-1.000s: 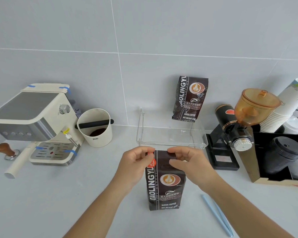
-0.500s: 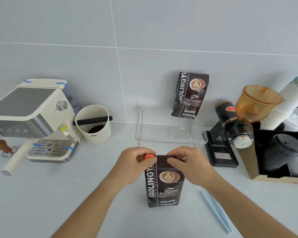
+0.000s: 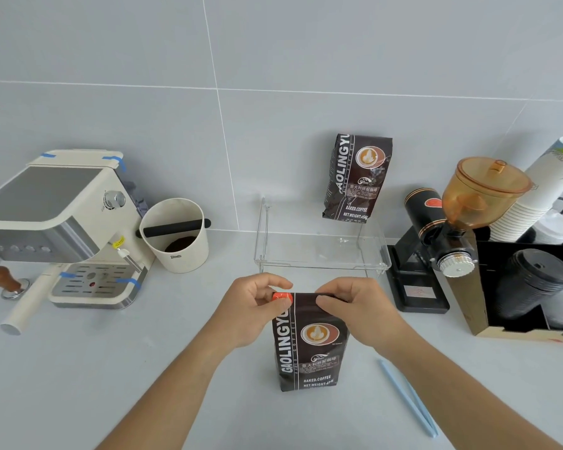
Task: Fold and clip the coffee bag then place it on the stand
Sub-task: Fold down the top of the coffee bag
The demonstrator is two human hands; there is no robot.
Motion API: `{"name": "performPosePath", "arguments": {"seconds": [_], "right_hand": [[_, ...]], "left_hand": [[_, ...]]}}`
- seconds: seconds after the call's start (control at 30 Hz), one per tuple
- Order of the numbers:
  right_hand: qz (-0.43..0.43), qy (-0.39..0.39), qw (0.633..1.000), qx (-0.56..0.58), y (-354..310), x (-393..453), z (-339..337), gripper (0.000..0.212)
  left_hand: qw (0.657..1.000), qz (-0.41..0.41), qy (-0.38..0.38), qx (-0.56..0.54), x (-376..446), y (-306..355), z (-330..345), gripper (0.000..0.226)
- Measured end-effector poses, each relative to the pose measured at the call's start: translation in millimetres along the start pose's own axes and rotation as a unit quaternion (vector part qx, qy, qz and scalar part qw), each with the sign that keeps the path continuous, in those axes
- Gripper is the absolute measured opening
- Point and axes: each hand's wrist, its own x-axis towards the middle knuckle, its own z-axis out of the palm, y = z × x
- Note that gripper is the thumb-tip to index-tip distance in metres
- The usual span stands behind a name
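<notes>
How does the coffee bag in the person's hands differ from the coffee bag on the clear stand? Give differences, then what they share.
The held coffee bag stands on the counter; the stand bag sits raised on the clear stand by the wall. The left hand and right hand pinch the held bag's top; nothing touches the stand bag. Both share the same dark printed design.

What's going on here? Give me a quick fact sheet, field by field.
setting: grey counter against a tiled wall
held item: coffee bag, upright on the counter
left hand: pinching the bag's top left corner
right hand: pinching the top right
clip: pale blue bar lying on the counter, untouched
stand: clear acrylic, with a second bag on it
</notes>
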Motion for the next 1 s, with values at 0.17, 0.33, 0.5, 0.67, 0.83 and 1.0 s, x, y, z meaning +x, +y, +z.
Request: {"name": "performPosePath", "arguments": {"seconds": [0.17,0.33,0.5,0.67,0.83,1.0], "right_hand": [[0.016,0.013,0.998,0.058,-2,-1,6,0.015],[0.046,0.029,0.997,0.052,0,2,8,0.017],[0.075,0.006,0.997,0.015,-3,3,6,0.013],[0.076,-0.021,0.994,-0.077,-6,3,3,0.016],[0.063,-0.057,0.988,-0.131,-6,1,2,0.022],[0.055,-0.110,0.975,-0.184,0,-1,-3,0.030]], "left_hand": [[0.999,-0.013,0.018,-0.025,-1,-4,7,0.025],[0.999,-0.033,-0.001,-0.013,-9,-5,10,0.029],[0.998,-0.002,0.021,0.056,-13,-11,15,0.040],[0.997,0.013,0.025,0.077,-14,-14,16,0.035],[0.992,0.022,0.016,0.119,-16,-19,13,0.027],[0.984,0.037,-0.008,0.173,-17,-22,11,0.018]]}}
